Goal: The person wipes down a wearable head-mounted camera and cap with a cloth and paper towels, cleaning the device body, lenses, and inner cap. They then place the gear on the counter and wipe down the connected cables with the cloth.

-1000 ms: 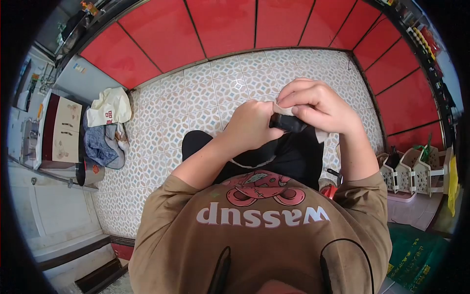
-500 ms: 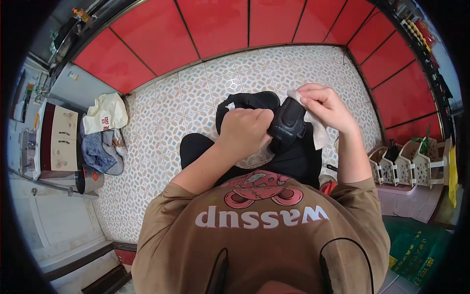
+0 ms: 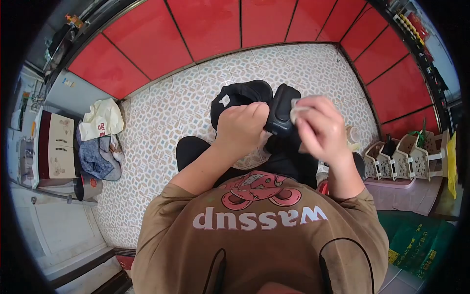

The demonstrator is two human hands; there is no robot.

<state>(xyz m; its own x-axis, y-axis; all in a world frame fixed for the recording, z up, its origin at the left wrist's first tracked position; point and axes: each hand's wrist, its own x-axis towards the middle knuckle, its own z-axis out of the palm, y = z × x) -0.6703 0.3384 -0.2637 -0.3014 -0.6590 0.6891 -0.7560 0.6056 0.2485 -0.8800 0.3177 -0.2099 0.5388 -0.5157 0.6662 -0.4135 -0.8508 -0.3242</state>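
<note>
a: what is nearest?
b: the brown shirt (image 3: 274,255), its "wassup" lettering upside down, then the black trousers (image 3: 192,152) past its pink print.
a: and the left hand (image 3: 243,123)?
b: closed narrow, fingers curled, holding the black block (image 3: 285,105) by its left side. the block is between the two hands, above the floor. a dark loop (image 3: 263,89) shows beyond that hand; whether it joins the block is hidden.
a: what about the right hand (image 3: 323,126)?
b: it is blurred, but its fingers hold a bunched pale cloth (image 3: 294,115) at the block's right edge.
a: farther out?
b: patterned floor tiles (image 3: 152,127) lie below. the pale basket rack (image 3: 404,159) stands off to the right, the cream bag (image 3: 103,120) rests on the left, and red panels (image 3: 205,29) line the far side.
</note>
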